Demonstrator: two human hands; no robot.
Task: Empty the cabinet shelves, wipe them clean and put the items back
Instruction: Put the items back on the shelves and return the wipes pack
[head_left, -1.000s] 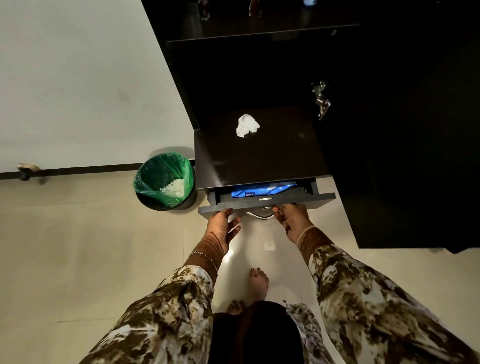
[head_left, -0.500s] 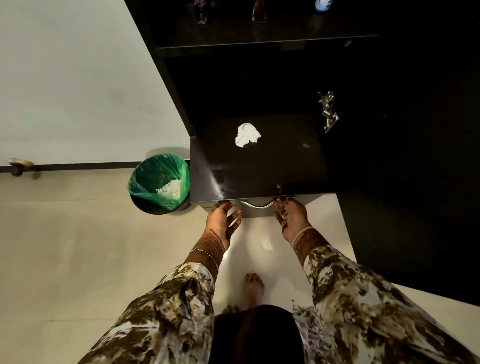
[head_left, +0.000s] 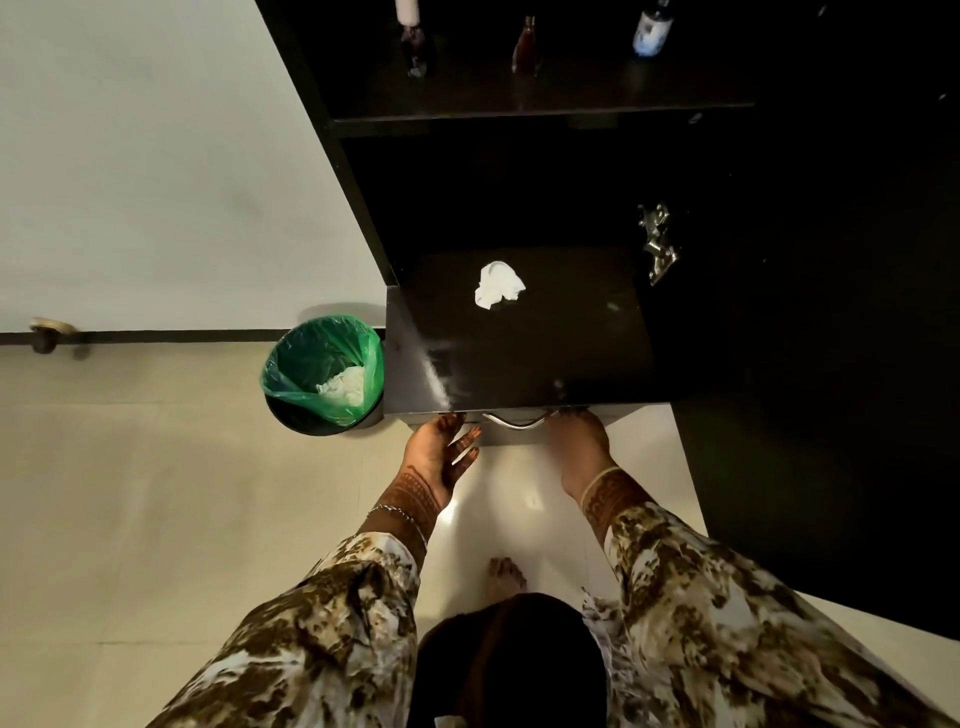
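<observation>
While the left hand (head_left: 441, 448) presses straight fingers on the drawer (head_left: 511, 435) beside its handle (head_left: 514, 421), the right hand (head_left: 579, 441) is blurred and its finger state unclear; push evenly. The tissue (head_left: 497, 285) lies on the shelf (head_left: 571, 343) above the handle.

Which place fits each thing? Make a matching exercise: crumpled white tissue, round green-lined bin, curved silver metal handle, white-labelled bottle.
Things:
1 crumpled white tissue
2 round green-lined bin
3 curved silver metal handle
4 white-labelled bottle

Places:
A floor tiles
B upper shelf
C drawer front
D lower dark shelf

Pairs: 1-D, 2-A, 3-C, 4-B.
</observation>
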